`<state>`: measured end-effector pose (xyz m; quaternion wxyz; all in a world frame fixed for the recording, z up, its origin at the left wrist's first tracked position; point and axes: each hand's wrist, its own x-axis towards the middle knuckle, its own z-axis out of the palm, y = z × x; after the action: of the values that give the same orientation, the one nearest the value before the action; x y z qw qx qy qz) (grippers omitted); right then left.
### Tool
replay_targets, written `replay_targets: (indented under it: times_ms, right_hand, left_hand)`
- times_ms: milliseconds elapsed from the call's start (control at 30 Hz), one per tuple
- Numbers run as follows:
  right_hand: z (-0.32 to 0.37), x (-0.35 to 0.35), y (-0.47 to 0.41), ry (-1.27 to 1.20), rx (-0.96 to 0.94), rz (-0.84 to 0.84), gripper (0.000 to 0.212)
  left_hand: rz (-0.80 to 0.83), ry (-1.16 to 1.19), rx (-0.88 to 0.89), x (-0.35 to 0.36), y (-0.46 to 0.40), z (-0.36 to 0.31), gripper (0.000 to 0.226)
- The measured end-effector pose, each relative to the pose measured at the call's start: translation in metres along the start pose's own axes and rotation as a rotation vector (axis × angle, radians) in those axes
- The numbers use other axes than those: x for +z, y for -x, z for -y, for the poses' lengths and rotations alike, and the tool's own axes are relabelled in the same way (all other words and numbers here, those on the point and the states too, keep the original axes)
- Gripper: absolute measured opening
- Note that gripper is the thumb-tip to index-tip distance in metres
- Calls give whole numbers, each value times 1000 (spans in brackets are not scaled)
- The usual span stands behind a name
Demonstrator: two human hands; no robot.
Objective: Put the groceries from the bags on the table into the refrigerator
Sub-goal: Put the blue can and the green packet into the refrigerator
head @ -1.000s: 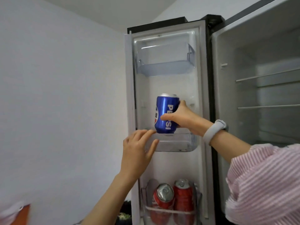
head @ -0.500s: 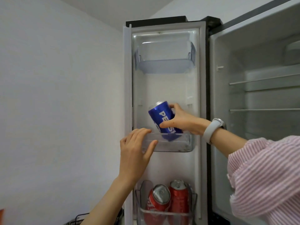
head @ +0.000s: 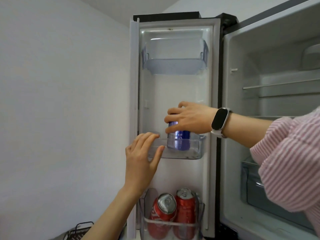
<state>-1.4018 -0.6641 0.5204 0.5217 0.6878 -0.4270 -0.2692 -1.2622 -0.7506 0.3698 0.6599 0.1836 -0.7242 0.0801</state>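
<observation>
Right hand [head: 188,118] comes in from the right, fingers [head: 173,111] curled over the top and front of a blue Pepsi can [head: 179,139], gripping it. The can stands upright inside the middle door bin [head: 195,149] of the open refrigerator door [head: 174,94], its lower half seen through the clear bin front, its top hidden by the hand. Left hand [head: 142,160] reaches up from below, fingers fairly straight and slightly spread, fingertips [head: 152,136] laid over the bin's left front rim and thumb [head: 158,153] pressed against the bin's front face; it touches the bin, not the can. The right wrist wears a black-faced smart band [head: 219,121] on a white strap, with a pink-and-white striped sleeve [head: 287,163] behind it. The top door bin [head: 174,66] is clear plastic, nothing visible in it. The bottom door bin [head: 171,226] holds two red Coca-Cola cans: the left red can [head: 163,212] tilts toward the camera with its silver lid showing, the right red can [head: 186,210] stands upright just beside it, touching. To the right the open refrigerator interior [head: 270,66] shows wire shelves [head: 280,85] and a translucent drawer [head: 252,187] low down, partly hidden by the sleeve. A white wall [head: 60,101] fills the left side. At bottom left is the corner of a dark wire basket [head: 81,231]; contents can't be made out.
</observation>
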Motion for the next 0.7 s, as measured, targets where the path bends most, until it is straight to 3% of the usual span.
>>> replay_targets:
  times_ms: [133,333,433,533,600,700]
  right_hand:
    - [4,9,-3,7,-33,-29,61]
    - [-2,11,18,-25,66,53,83]
    - [-1,12,32,-107,174,-252,76]
    - [14,10,34,-365,503,-654,51]
    - [44,4,32,-619,729,-985,39]
    - [123,-7,26,-934,806,-1288,33]
  left_hand:
    - [1,8,-8,1,0,0,38]
    - [-2,10,-24,1,1,-2,38]
    - [11,5,-12,-3,0,-2,38]
    - [30,-7,-5,-9,-6,-5,41]
    - [12,-6,-12,-14,-6,-9,43]
    - [-21,-69,-18,-29,18,-13,41]
